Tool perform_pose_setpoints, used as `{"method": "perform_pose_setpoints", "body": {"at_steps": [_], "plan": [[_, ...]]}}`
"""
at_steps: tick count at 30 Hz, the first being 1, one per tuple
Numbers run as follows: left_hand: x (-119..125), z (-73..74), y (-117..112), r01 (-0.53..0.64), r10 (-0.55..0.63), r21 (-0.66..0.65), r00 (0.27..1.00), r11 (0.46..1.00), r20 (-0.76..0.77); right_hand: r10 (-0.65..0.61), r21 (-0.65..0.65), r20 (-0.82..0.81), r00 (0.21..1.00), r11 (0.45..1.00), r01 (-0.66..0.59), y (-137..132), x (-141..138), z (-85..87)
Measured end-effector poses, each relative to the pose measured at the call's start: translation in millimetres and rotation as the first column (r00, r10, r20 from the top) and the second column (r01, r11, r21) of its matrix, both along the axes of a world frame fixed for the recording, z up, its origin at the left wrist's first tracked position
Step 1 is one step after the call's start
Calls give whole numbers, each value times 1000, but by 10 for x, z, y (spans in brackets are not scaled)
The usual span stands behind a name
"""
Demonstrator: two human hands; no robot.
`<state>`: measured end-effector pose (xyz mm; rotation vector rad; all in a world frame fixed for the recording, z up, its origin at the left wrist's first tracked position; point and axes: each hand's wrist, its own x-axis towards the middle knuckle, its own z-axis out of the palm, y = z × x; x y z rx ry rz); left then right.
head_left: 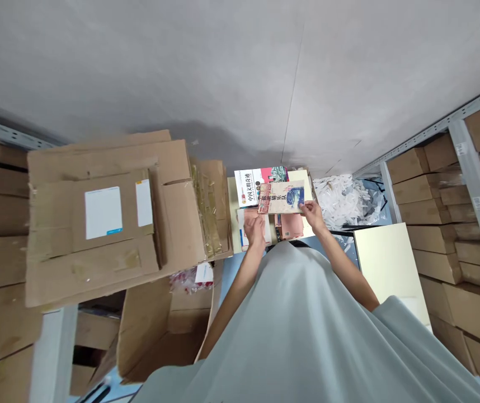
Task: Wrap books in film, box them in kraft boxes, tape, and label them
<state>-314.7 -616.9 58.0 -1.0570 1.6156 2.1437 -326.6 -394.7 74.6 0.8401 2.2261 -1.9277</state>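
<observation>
My right hand (313,215) is closed on the lower right corner of a cream book (276,196) with a blue picture and dark Chinese lettering on its cover. The book is over other books on a pale tabletop (307,182). My left hand (255,230) is by the book's lower left corner, above a white and orange book (242,215); its fingers are loosely apart, with nothing visible in them. Behind the cream book lies a white book (246,182) with a pink and green picture. A pinkish book (292,226) shows between my hands.
Flattened cardboard (181,218) is stacked at the left, above an open carton (147,330). White paper scraps (340,198) fill a bin at the right, near a cream panel (386,268). Shelves of brown boxes (433,240) stand on both sides, and a grey wall (240,73) rises ahead.
</observation>
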Motion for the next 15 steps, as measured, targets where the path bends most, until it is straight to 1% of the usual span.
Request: {"method": "perform_pose_setpoints", "body": {"at_steps": [2, 3, 5, 7, 8, 9, 11, 12, 14, 15], "plan": [[171, 62, 122, 57, -62, 107, 997, 993, 37, -89, -71, -30, 996, 994, 87, 9, 287, 161], [240, 98, 200, 91, -100, 183, 994, 979, 44, -145, -106, -40, 989, 984, 140, 23, 443, 248], [339, 175, 388, 151, -174, 358, 984, 921, 32, -249, -148, -45, 967, 959, 240, 65, 771, 428], [388, 257, 619, 203, -230, 484, 973, 851, -4, -322, -145, -39, 946, 938, 314, 109, 1103, 598], [398, 300, 750, 237, -260, 507, 965, 829, -27, -354, -134, -43, 934, 929, 345, 130, 1264, 670], [402, 347, 888, 281, -297, 504, 954, 817, -52, -384, -120, -51, 922, 919, 377, 151, 1418, 731], [408, 452, 1177, 375, -374, 479, 922, 794, -102, -445, -96, -72, 892, 894, 438, 215, 1705, 815], [413, 515, 1322, 424, -415, 470, 901, 774, -130, -476, -88, -82, 875, 878, 470, 269, 1841, 840], [430, 658, 1600, 525, -491, 455, 847, 720, -201, -552, -72, -98, 828, 834, 548, 442, 2107, 873], [442, 737, 1734, 576, -527, 437, 815, 691, -241, -602, -57, -111, 791, 798, 600, 565, 2239, 887]]}}
